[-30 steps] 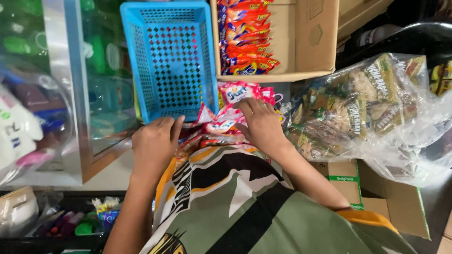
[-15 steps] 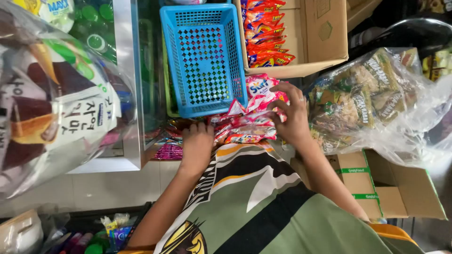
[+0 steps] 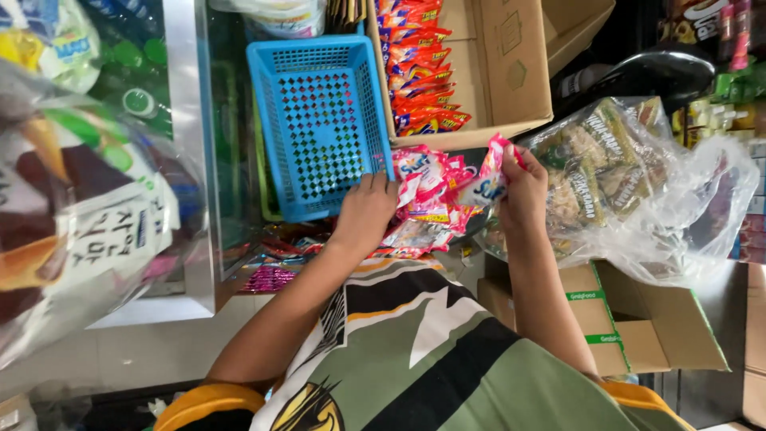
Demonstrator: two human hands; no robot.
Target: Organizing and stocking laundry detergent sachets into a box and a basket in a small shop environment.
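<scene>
- Meanwhile, the right hand (image 3: pixel 523 187) pinches one small pink-and-white foil snack packet (image 3: pixel 488 182), lifted clear of the heap just to its left.
- Left hand (image 3: pixel 365 214) lies palm-down, fingers curled on the loose heap of pink snack packets (image 3: pixel 427 199), apparently pinning them rather than gripping.
- Just beyond the left hand stands an empty blue perforated plastic basket (image 3: pixel 319 120).
- Judged step: sorting packets singly; next comes a steady carry that avoids snagging neighbours.
</scene>
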